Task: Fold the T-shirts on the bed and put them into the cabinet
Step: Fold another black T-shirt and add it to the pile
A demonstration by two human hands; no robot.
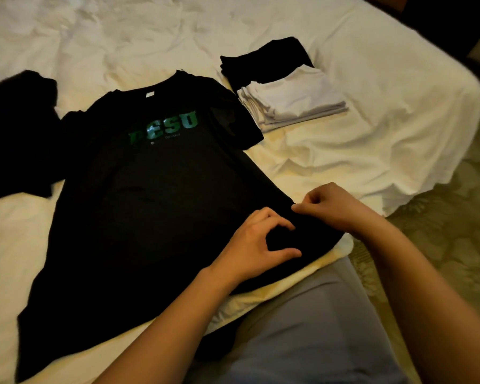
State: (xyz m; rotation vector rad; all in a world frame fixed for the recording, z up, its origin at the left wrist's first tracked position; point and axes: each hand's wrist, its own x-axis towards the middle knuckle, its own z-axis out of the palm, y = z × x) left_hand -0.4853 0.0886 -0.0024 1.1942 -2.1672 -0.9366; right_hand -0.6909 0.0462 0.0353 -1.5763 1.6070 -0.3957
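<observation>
A black T-shirt of soft matte knit lies flat, front up, at the centre of the bed, which is covered in a creased white sheet. Its long axis runs from the collar at 1 o'clock to the hem at 7 o'clock. Glossy green block lettering crosses the chest. The left hand rests on the hem area at 4 o'clock, fingers curved with thumb spread, gripping nothing evident. The right hand pinches the shirt's side edge just beside it. At 2 o'clock sits a squared folded stack, white on black. Another dark garment lies crumpled at 9 o'clock.
</observation>
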